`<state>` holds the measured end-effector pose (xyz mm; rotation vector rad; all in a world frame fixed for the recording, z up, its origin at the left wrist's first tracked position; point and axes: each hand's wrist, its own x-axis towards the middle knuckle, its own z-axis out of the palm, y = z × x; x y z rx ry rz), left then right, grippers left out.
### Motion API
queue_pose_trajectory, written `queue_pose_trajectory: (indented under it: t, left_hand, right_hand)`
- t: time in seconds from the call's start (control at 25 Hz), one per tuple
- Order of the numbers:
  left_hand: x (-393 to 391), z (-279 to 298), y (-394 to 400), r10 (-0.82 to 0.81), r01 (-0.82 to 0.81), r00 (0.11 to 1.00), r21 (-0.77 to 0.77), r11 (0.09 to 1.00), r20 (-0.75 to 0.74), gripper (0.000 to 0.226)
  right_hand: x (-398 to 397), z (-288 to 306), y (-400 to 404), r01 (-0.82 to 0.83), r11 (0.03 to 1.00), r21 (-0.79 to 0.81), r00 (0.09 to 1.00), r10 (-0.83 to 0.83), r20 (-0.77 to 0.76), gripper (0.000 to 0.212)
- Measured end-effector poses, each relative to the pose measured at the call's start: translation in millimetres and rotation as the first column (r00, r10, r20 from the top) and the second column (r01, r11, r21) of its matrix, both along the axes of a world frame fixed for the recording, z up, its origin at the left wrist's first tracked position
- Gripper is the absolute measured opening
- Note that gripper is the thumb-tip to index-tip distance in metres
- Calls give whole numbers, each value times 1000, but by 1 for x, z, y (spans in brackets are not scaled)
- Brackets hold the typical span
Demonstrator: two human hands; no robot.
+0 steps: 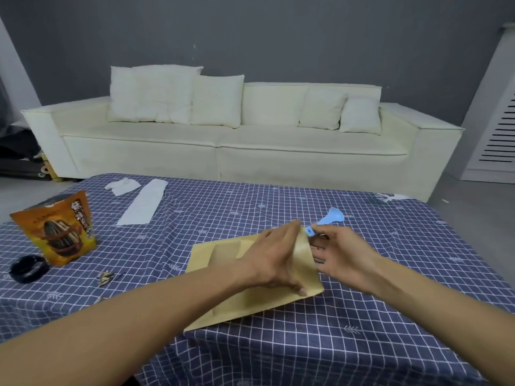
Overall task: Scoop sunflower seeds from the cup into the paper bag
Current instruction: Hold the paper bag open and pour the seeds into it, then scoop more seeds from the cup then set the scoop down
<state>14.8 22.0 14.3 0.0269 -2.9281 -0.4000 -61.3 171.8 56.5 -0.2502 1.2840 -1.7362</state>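
Note:
A tan paper bag (223, 299) lies on the checked blue tablecloth (362, 330), its mouth raised toward the right. My left hand (274, 256) grips the bag's upper edge, thumb underneath near the corner. My right hand (338, 253) pinches the handle of a light blue plastic scoop (331, 217) just beyond the bag's mouth; the scoop's bowl points away from me. The bag hides whatever lies behind its raised edge. No cup shows in view.
An orange sunflower seed packet (60, 232) stands at the left, with a black round object (28, 268) beside it. A few loose seeds (106, 277) lie near it. White cloths (145, 201) rest at the far side. A cream sofa (223, 135) stands behind the table.

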Motion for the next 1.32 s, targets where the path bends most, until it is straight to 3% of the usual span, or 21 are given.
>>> queue_pose_trajectory:
  t: [0.24,0.4,0.52,0.64,0.8,0.92,1.32]
  left_hand:
    - [0,1,-5,44,-44,999,69,997,-8,87]
    - [-3,4,-6,34,-44,998,174,984,57,75]
    - [-4,5,-6,52,-64,996,182,981,71,73]
    - [-2,4,-11,43,-56,995,157,986,86,75]
    - [-1,3,-20,45,-62,994,176,983,97,76]
    - [-2,1,-24,30,-46,993,147,988,114,77]
    - [-13,-6,-20,-13,9,993,36,999,120,78]
  right_hand:
    - [-4,-2,1,15,999,47,998,-12,-55,11]
    - [-10,-7,2,96,994,60,992,-90,-93,11]
    - [-21,-7,6,178,976,124,950,-138,-279,5]
    - [-43,-11,19,318,899,303,816,-97,-569,10]
    - [-74,-21,40,520,729,445,486,176,-856,15]
    - [-84,-23,43,570,712,409,416,179,-891,30]
    - [-89,-29,20,695,641,325,112,350,-930,36]
